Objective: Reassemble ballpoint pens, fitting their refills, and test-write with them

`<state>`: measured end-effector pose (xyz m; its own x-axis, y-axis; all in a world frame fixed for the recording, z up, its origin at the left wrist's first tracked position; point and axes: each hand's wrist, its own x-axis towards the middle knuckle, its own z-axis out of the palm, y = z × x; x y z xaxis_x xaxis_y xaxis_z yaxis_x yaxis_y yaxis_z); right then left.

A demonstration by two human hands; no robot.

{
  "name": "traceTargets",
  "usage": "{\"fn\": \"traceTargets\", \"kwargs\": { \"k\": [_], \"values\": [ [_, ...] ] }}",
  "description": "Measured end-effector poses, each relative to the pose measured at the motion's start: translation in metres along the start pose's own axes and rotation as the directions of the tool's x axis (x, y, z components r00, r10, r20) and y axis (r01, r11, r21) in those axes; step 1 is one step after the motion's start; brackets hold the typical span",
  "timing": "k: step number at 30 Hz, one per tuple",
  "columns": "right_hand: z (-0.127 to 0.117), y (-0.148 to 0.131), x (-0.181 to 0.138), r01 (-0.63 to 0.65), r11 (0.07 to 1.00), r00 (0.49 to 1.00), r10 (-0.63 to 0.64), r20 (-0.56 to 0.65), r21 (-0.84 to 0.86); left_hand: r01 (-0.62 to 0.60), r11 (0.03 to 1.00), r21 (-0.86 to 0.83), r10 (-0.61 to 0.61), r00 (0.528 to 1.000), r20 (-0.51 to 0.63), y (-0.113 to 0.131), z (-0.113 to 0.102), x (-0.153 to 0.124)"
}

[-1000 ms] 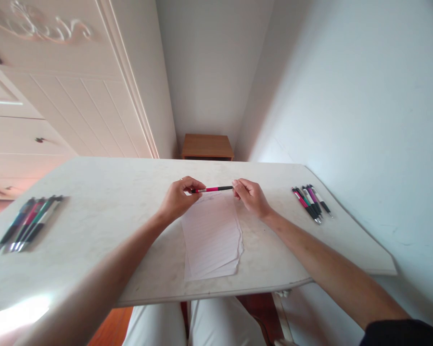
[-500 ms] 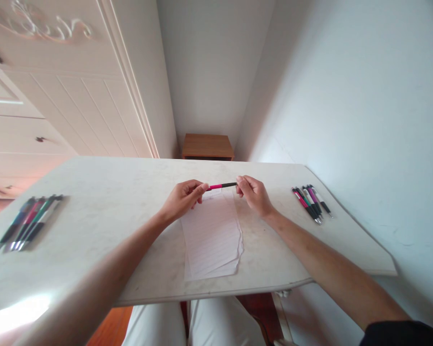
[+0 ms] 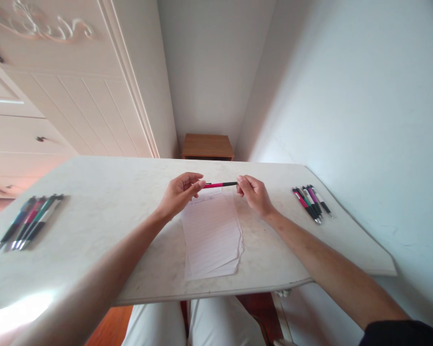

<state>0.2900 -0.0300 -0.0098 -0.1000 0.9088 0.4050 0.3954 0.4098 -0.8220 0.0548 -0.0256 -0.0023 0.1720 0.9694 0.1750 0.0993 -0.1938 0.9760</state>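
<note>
- Head view: the pink-and-black pen [image 3: 221, 184] is held up nearly level between the two hands, above the far end of the paper, its black part toward the right and its pink part toward the left.
- The right hand [image 3: 253, 193] is clamped on the black end, thumb against curled fingers, hiding the tip.
- The left hand [image 3: 183, 190] is at the pink end, its thumb meeting the pen there and one finger raised apart from the thumb; whether it grips firmly, I cannot tell.
- Below lie the sheets of paper [image 3: 212, 242], lined and overlapping slightly askew, with handwriting near the far edge and a ragged right edge.
- All this is over a pale, faintly stained surface [image 3: 130, 185].
- Well to the right, a group of pens [image 3: 311, 204] lies slanted, with pink, green, white and purple among the barrels.
- Well to the left, another row of pens [image 3: 29, 223] lies side by side, silver tips toward the near edge.
- Beyond the far edge stands a wooden cabinet [image 3: 207, 145].
</note>
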Motion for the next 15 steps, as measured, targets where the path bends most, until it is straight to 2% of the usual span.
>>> {"fn": "traceTargets", "kwargs": {
  "k": [7,15],
  "values": [
    [0.0004,0.001,-0.0013,0.014,1.0,1.0,-0.015,0.027,0.017,0.012,0.999,0.033,-0.017,0.986,0.165,-0.0035,0.0009,0.0005],
    [0.0007,-0.0002,-0.0007,0.022,1.0,0.999,-0.023,0.024,0.009,-0.034,0.998,0.052,0.03,0.998,0.064,-0.0046,0.0004,0.0009]
  ]
}}
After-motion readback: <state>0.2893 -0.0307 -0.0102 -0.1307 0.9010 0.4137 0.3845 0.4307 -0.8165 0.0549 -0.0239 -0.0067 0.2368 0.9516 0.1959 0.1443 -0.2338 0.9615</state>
